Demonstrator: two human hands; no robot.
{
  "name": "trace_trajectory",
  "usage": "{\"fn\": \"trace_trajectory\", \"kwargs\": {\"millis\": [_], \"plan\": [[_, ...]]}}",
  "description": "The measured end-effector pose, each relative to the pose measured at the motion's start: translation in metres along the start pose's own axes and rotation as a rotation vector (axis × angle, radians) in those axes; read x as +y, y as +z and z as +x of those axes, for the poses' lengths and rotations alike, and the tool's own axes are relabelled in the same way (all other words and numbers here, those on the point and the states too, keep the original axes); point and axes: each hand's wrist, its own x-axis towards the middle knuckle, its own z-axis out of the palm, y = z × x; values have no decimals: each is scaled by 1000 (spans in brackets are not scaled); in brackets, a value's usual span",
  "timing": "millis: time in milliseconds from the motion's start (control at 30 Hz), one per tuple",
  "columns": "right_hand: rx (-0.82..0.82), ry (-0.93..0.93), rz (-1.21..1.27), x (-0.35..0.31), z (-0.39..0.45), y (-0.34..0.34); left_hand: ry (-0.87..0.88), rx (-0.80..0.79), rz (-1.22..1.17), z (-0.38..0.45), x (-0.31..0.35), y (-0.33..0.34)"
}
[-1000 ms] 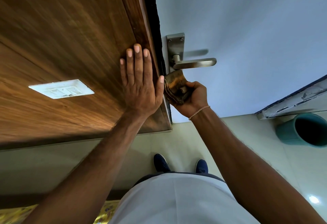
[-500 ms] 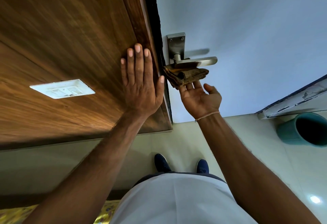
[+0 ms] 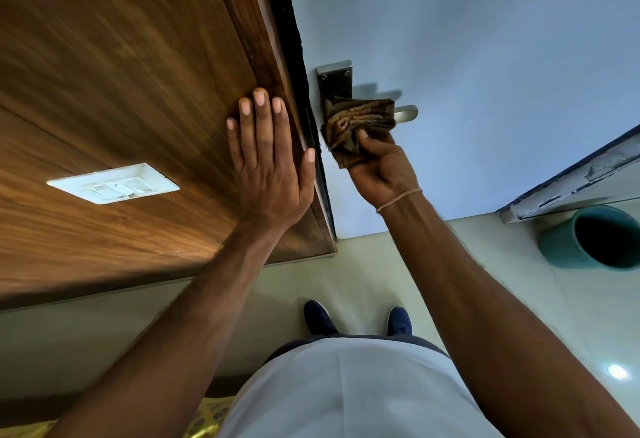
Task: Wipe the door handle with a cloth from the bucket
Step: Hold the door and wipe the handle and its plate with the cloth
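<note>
A metal door handle (image 3: 406, 113) on a steel backplate (image 3: 335, 81) is fixed to the pale blue door (image 3: 485, 57). A brown folded cloth (image 3: 358, 126) covers most of the lever; only the lever's right tip shows. My right hand (image 3: 381, 171) grips the cloth from below and presses it against the handle. My left hand (image 3: 268, 160) lies flat, fingers spread, on the wooden panel (image 3: 121, 74) left of the door edge. A teal bucket (image 3: 602, 242) stands on the floor at the right.
A white switch plate (image 3: 114, 187) is set in the wooden panel. A door frame strip (image 3: 571, 181) runs above the bucket. My blue shoes (image 3: 320, 318) stand on the pale tiled floor (image 3: 519, 299) close to the door.
My right hand has come up from below the lever and closed the cloth over the handle. A second ago the cloth was bunched under the lever. My left hand has stayed put.
</note>
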Motion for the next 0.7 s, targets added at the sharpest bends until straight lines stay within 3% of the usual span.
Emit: {"fn": "trace_trajectory", "kwargs": {"millis": [100,267,500,700], "plan": [[6,-39,69,-3,-1,1,8,9,16,0,-2,1],[9,103,-7,29,2,23,-9,8,24,0,4,3],[107,26,69,-12,13,11,-8,22,27,1,1,6],[96,115,11,24,-3,26,-1,31,40,1,3,6]]}}
